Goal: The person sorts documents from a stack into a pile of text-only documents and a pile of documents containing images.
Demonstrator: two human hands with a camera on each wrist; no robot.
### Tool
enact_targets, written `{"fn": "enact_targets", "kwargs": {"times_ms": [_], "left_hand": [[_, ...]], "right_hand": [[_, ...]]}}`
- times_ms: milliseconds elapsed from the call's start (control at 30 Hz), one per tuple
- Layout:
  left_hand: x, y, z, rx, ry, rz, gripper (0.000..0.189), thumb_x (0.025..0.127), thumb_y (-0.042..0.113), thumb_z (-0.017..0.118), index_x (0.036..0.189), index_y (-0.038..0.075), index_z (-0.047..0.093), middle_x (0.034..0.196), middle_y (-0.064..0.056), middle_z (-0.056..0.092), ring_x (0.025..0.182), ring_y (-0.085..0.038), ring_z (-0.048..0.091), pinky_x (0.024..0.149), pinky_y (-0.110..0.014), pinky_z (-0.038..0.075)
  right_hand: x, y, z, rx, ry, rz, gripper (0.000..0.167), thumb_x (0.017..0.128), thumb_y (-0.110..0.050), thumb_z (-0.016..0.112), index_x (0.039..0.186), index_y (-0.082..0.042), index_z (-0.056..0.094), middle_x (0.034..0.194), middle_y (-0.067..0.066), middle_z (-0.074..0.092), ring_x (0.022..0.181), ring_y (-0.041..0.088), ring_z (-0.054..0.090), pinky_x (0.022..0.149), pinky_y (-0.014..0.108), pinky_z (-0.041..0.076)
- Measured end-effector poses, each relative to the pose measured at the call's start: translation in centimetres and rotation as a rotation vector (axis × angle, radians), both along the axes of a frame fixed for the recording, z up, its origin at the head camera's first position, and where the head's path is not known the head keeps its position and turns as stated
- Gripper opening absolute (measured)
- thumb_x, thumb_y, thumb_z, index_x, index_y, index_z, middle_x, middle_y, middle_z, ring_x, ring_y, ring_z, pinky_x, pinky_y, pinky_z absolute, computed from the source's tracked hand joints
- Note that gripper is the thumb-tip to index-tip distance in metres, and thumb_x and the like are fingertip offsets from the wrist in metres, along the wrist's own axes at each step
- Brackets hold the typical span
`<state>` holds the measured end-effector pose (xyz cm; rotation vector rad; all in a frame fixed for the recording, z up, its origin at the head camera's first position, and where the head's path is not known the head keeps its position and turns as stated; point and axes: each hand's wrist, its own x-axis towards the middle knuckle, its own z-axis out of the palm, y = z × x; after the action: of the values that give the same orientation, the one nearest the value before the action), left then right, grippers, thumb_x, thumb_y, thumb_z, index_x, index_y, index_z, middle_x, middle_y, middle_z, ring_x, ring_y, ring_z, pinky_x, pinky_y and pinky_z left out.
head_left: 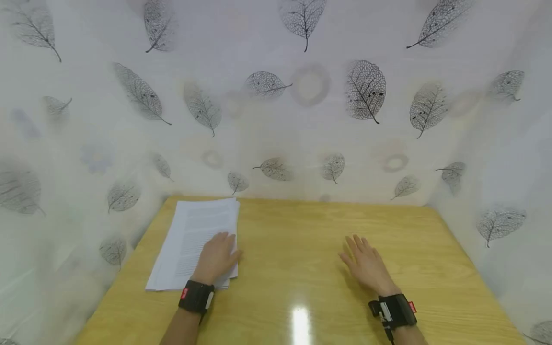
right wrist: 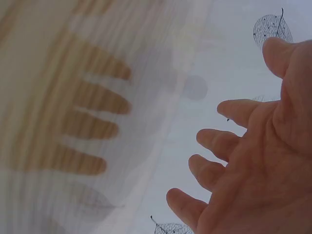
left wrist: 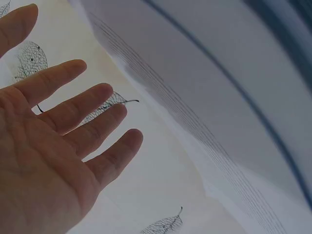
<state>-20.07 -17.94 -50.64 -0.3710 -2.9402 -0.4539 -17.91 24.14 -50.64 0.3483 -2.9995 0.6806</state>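
Left hand [head_left: 217, 257] palm down above right part of loose stack of white printed paper sheets [head_left: 184, 230], fingers extended and slightly spread, holding nothing. Stack lies on left side of yellow wood-grain table [head_left: 293, 249]. Right hand [head_left: 366, 268] hovers palm down over right half of tabletop, fingers relaxed, apart, grasping nothing. Both forearms reach forward, black wristbands [head_left: 196, 297] strapped on.

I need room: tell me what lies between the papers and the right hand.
In the head view, bare tabletop lies between the papers and the right hand, except where the left hand pokes its thumb past the papers' edge.
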Motion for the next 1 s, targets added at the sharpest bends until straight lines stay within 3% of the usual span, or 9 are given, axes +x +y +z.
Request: {"fn": "enact_targets", "kwargs": {"times_ms": [133, 233, 333, 500, 633, 800, 1000], "left_hand": [[-0.5, -0.9, 0.2, -0.002, -0.050, 0.049, 0.045, 0.092, 0.035, 0.065, 0.116, -0.002, 0.064, 0.113, -0.022, 0.065, 0.105, -0.039, 0.061, 0.089, -0.053, 0.050], [-0.4, -2.2, 0.2, -0.019, -0.080, 0.106, 0.036, 0.091, 0.035, 0.066, 0.103, 0.001, 0.067, 0.097, -0.017, 0.065, 0.090, -0.034, 0.061, 0.074, -0.049, 0.051], [-0.2, -3.6, 0.4, -0.029, -0.074, 0.142, 0.033, 0.090, 0.033, 0.067, 0.097, 0.000, 0.067, 0.094, -0.018, 0.064, 0.086, -0.035, 0.060, 0.069, -0.051, 0.049], [0.3, -5.2, 1.0, -0.021, -0.081, 0.184, 0.036, 0.089, 0.028, 0.069, 0.104, -0.005, 0.066, 0.107, -0.027, 0.062, 0.098, -0.044, 0.058, 0.078, -0.059, 0.048], [0.5, -6.0, 1.0, -0.022, -0.121, 0.244, 0.041, 0.088, 0.028, 0.070, 0.108, -0.007, 0.063, 0.108, -0.029, 0.058, 0.099, -0.045, 0.055, 0.073, -0.059, 0.048], [0.7, -7.0, 0.9, 0.000, -0.201, 0.302, 0.056, 0.088, 0.030, 0.068, 0.124, -0.010, 0.055, 0.116, -0.034, 0.050, 0.110, -0.052, 0.046, 0.080, -0.065, 0.043], [1.0, -8.3, 0.9, 0.021, -0.244, 0.375, 0.063, 0.087, 0.037, 0.066, 0.125, -0.011, 0.050, 0.116, -0.040, 0.047, 0.112, -0.057, 0.043, 0.085, -0.068, 0.039]], "right_hand": [[-0.9, -0.6, 0.3, -0.063, 0.054, 0.011, 0.052, 0.102, -0.036, 0.049, 0.135, 0.005, 0.053, 0.134, 0.027, 0.057, 0.126, 0.047, 0.050, 0.104, 0.060, 0.038], [-1.3, -1.6, 0.3, -0.131, 0.019, 0.001, 0.049, 0.100, -0.036, 0.054, 0.130, 0.003, 0.059, 0.124, 0.022, 0.065, 0.116, 0.040, 0.060, 0.098, 0.056, 0.045], [-1.8, -3.3, 0.3, -0.153, -0.029, -0.009, 0.046, 0.098, -0.035, 0.058, 0.128, 0.000, 0.062, 0.117, 0.018, 0.069, 0.105, 0.034, 0.066, 0.089, 0.052, 0.051], [-2.5, -6.7, 0.2, -0.120, -0.032, -0.013, 0.039, 0.095, -0.031, 0.064, 0.121, -0.002, 0.067, 0.108, 0.015, 0.072, 0.095, 0.028, 0.069, 0.080, 0.045, 0.055], [-2.7, -9.2, 0.7, -0.106, -0.052, 0.005, 0.038, 0.094, -0.032, 0.064, 0.118, -0.002, 0.068, 0.108, 0.015, 0.072, 0.096, 0.029, 0.068, 0.080, 0.046, 0.055], [-2.9, -11.3, 1.0, -0.096, -0.105, 0.071, 0.039, 0.094, -0.033, 0.063, 0.116, -0.001, 0.068, 0.108, 0.016, 0.072, 0.096, 0.030, 0.068, 0.081, 0.046, 0.055], [-3.5, -13.3, 0.9, -0.121, -0.169, 0.192, 0.039, 0.094, -0.033, 0.063, 0.113, 0.001, 0.068, 0.104, 0.018, 0.072, 0.088, 0.029, 0.068, 0.078, 0.046, 0.055]]}}
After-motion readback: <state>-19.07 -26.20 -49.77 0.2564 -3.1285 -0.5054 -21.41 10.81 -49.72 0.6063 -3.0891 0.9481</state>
